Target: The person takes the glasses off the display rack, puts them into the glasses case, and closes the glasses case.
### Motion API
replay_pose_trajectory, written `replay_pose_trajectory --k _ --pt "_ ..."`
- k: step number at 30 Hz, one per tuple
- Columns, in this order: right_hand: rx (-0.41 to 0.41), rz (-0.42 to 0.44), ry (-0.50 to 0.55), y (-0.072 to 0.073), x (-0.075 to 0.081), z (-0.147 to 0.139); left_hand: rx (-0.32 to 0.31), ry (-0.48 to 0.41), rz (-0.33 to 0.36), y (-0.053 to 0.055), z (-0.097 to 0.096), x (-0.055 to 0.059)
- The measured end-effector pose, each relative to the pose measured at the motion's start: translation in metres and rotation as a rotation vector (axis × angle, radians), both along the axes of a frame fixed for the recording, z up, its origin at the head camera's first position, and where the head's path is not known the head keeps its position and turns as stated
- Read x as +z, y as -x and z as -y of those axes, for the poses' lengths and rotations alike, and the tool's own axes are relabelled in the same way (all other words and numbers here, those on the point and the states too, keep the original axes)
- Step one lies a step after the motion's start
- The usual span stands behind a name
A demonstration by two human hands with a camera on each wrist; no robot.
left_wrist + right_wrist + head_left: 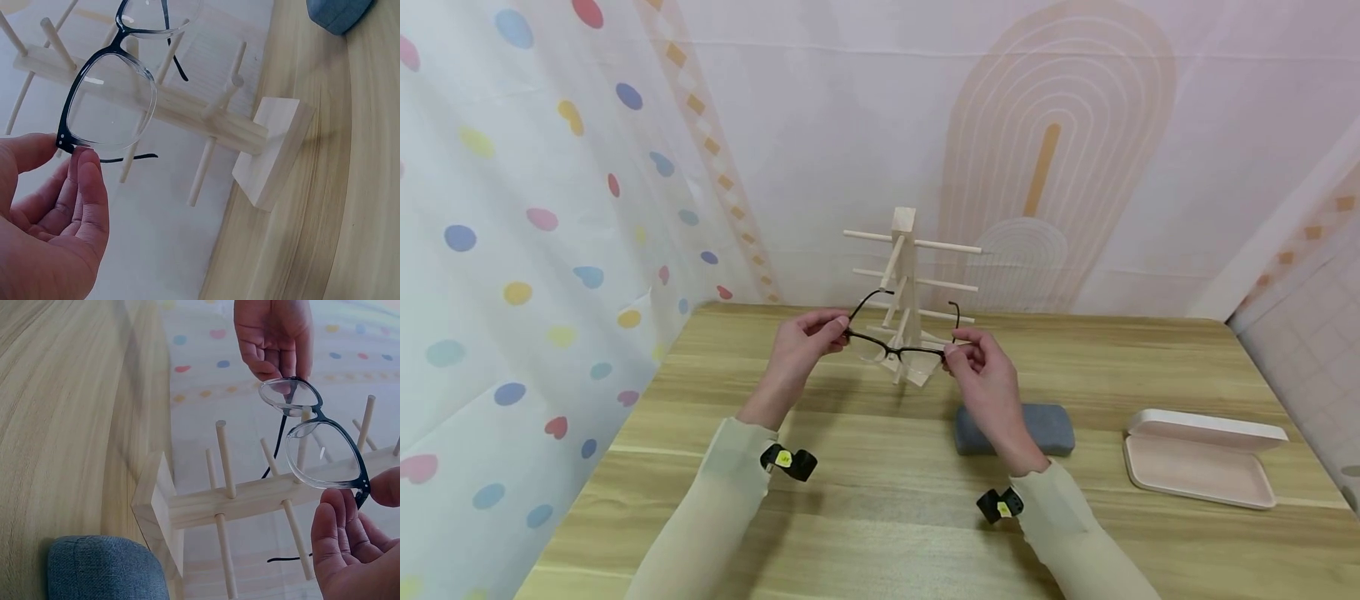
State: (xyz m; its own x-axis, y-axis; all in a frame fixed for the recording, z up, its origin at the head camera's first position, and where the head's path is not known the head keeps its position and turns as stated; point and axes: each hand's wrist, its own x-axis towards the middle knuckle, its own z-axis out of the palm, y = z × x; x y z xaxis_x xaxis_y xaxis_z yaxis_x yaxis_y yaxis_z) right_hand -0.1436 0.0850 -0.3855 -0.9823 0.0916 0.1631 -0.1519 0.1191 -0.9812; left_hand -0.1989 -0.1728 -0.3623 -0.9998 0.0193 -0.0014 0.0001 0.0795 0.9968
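A pair of eyeglasses [892, 350] with a black upper rim and clear lower rims is held up between both hands. My left hand [808, 340] pinches its left hinge corner between thumb and fingers. At the opposite corner my right hand [988, 379] pinches the frame the same way. Both black temples are unfolded and point away, toward a wooden peg stand [906, 221]. In the head view the glasses overlap the stand's lower pegs. The left wrist view shows the stand's base [275, 147] behind and below the lenses [112, 103].
On the table [865, 500], a closed blue-grey glasses case [1051, 427] lies beneath the right forearm. Farther right sits an open pale pink case [1198, 468] with its lid up. Patterned curtains [820, 125] hang behind the table and along its left side.
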Motion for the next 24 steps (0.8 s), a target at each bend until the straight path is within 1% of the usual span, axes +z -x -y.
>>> replay_pose_trajectory --k 6,10,14,20,24 --pt "0.021 0.001 0.019 -0.002 0.002 -0.002 -0.001 -0.059 -0.001 -0.006 0.001 0.001" --pt "0.030 0.002 0.030 -0.005 0.004 -0.004 0.000 -0.060 0.008 -0.012 0.001 0.001" --pt "0.037 -0.002 0.042 -0.007 0.004 -0.005 0.003 -0.070 0.003 -0.019 0.001 0.001" --pt "0.034 -0.015 0.051 -0.011 0.006 -0.007 0.017 -0.124 -0.014 -0.030 -0.002 -0.001" --pt "0.038 -0.011 0.043 -0.014 0.006 -0.009 0.025 -0.145 -0.018 -0.038 -0.002 -0.002"
